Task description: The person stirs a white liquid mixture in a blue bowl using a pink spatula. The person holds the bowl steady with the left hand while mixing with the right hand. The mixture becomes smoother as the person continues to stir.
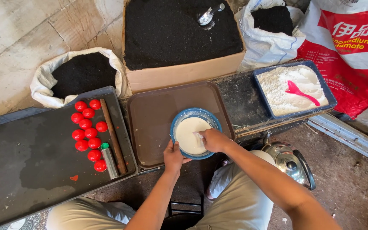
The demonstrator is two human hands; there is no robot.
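Nearest, a kettle [292, 162] of polished steel low at the right knee, off the table [243, 102]. Left hand [173, 156] clamped on the near rim of the blue bowl [179, 119]; right hand [214, 139] closed around something small and pale, dipped into the white paste [188, 134] inside; exactly what sits in that grip, impossible to tell. Bowl resting on the brown tray [150, 115], at its near right part. Likely light and rigid, probably plastic; wet paste inside apt to slosh and to slick the rim, so best gripped at the dry outer wall, kept level.

To the left, a long dark tray [26, 157] carrying red balls [88, 130] in loose columns, a brown stick [112, 134] beside them and a small metal tube with a green cap [108, 161] touching the stick. To the right, a blue tray of white powder [277, 91] with a pink scoop [300, 91] lying in it.

Farther back, a cardboard box of black powder [179, 32] with a metal scoop [208, 16], a white sack of the same at each side [81, 72] [273, 21], and a red printed bag [350, 55]. Nothing crowding the bowl but the box wall just behind the brown tray.
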